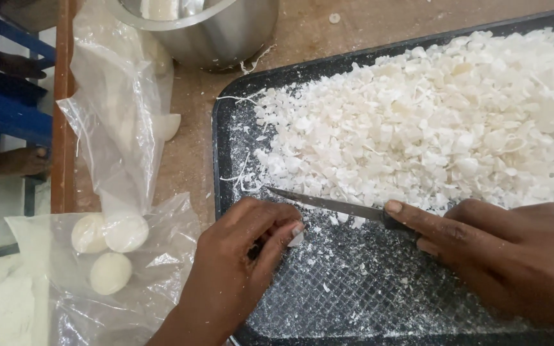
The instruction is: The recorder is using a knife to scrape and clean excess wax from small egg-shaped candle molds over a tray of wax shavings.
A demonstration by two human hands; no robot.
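At the far left, a crumpled clear plastic bag (107,256) lies on the brown wooden table (190,154), holding 3 round white pieces (109,272). Beside it, the left hand (238,263) curls closed, pinching a small white chip (297,239) over the black rectangular tray (226,128). The thin steel-bladed knife (328,204) lies nearly level, long axis left to right, tip pointing left just above the left fingers. The right hand (508,256) grips its dark handle, forefinger stretched along it. Behind the blade, white shavings (431,122) are heaped across the tray. A steel pot (219,32) stands beyond.
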